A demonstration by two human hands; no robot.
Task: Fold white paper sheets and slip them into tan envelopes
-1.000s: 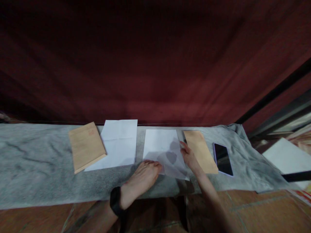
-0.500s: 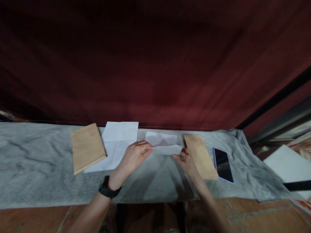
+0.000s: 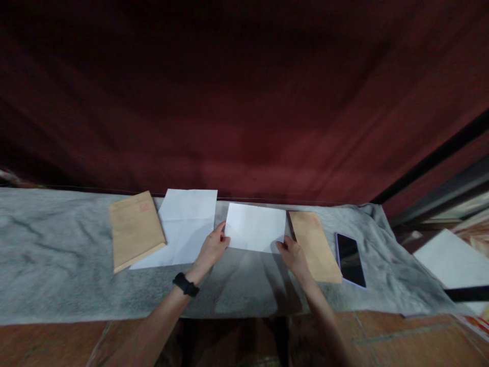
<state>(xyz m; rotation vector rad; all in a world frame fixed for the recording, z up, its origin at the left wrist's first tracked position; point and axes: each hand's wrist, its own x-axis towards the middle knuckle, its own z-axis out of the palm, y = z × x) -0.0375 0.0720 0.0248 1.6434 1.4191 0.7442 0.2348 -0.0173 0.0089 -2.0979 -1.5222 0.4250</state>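
Note:
A folded white sheet of paper point(image 3: 255, 227) is held between both hands, its broad face toward me. My left hand point(image 3: 214, 247) pinches its left edge with thumb and fingers; a black watch is on that wrist. At the lower right corner, my right hand point(image 3: 293, 256) grips the same sheet, thumb on the near face. A larger creased white sheet point(image 3: 191, 206) lies to the left, near my left hand. Just right of my right hand lies a brown envelope point(image 3: 318, 250). Fingertips behind the held paper are hidden.
Another brown envelope point(image 3: 136, 229) with a faint reddish mark overlaps the creased sheet at the left. A phone point(image 3: 351, 260) with a purple edge lies at the right. Grey cloth point(image 3: 61, 285) covers the narrow table, and a dark red curtain point(image 3: 244, 102) hangs behind it.
The upper flap of the paper, half folded before, now lies against the rest as one flat rectangle. My left hand has moved down and slightly left to the paper's left edge.

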